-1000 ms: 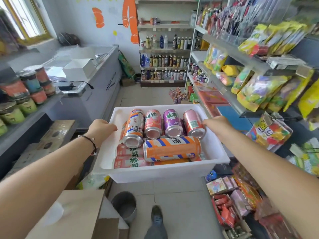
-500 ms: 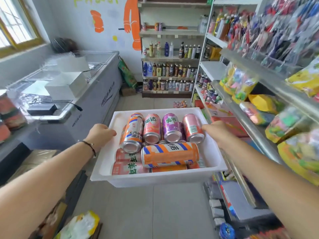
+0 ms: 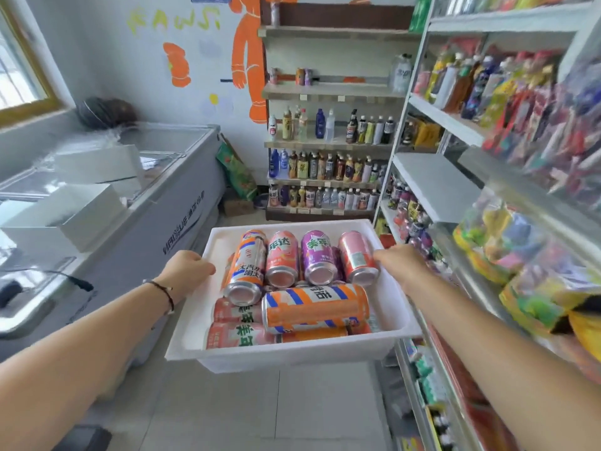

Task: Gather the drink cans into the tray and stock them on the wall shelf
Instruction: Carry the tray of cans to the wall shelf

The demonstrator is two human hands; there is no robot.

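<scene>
**Tray of cans carried down a shop aisle**

I held the white tray [image 3: 292, 354] out in front of me above the pale tiled floor [image 3: 260, 411], my left hand [image 3: 187, 271] clamped on its left rim and my right hand [image 3: 401, 265] clamped on its right rim. The drink cans [image 3: 315, 309] lay inside it: four in a row along the tray's far edge, orange, pink, purple and pink, and one orange can crosswise on top of others toward the near edge. A chest freezer [image 3: 182, 203] with a glass lid ran along the left side of the room, white boxes [image 3: 81, 206] resting on it. A snack rack [image 3: 507, 177] crowded the right. The wall shelf [image 3: 328, 146] stood at the aisle's end, its lower tiers lined with bottles, beside an orange figure [image 3: 247, 53] painted on the wall.
</scene>
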